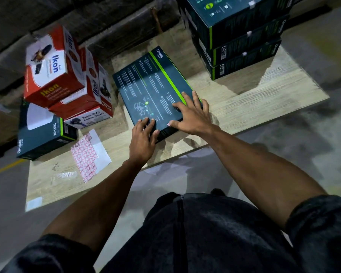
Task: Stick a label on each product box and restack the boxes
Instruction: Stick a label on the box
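Here both hands are lying spread and flat on the dark Omada box (154,89) in the tabletop (254,103) middle, left hand (144,136) steadying the near edge while right hand (191,113) is likely pressing a label, the label sheet (90,154) waiting just left.

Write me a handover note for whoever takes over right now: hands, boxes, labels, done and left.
Left hand: open, fingers on the near corner of the flat dark box with the green stripe.
Right hand: open, spread flat on the same box; a small label seems to sit at its thumb tip.
Red-and-white label sheet: on the wooden board, left of the hands.
Done: stack of three dark boxes, far right, small white stickers visible.
Left: this box, then restacking.
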The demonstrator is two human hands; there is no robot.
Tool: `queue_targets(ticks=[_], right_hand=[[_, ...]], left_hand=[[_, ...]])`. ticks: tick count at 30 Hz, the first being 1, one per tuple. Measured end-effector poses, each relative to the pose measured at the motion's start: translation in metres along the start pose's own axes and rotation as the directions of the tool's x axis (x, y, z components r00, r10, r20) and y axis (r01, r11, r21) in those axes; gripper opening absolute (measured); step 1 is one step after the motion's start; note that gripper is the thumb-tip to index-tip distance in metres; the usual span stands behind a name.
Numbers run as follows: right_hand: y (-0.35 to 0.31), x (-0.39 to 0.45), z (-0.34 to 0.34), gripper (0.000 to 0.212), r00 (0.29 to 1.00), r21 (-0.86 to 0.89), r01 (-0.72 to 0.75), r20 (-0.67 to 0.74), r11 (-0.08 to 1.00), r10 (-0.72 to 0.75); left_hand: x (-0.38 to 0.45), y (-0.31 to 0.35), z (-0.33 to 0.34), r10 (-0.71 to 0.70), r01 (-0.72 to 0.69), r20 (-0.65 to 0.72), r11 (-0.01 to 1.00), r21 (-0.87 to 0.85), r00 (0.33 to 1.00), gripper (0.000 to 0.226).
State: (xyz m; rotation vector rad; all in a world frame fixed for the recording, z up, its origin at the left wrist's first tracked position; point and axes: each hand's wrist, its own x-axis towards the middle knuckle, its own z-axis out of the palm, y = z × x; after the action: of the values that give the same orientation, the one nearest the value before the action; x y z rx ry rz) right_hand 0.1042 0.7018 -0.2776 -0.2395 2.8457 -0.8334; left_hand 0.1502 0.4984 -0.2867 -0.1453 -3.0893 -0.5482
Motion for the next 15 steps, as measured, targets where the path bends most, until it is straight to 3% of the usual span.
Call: queue_targets(ticks=[15], right_hand=[[-0.025, 0.011, -0.001, 0.059, 0.986, 0.027, -0.167, 0.014, 0.986, 0.166]], left_hand=[[-0.002, 0.001, 0.003, -0.009, 0.008, -0.026, 0.999, -0.034, 1.000, 0.045]])
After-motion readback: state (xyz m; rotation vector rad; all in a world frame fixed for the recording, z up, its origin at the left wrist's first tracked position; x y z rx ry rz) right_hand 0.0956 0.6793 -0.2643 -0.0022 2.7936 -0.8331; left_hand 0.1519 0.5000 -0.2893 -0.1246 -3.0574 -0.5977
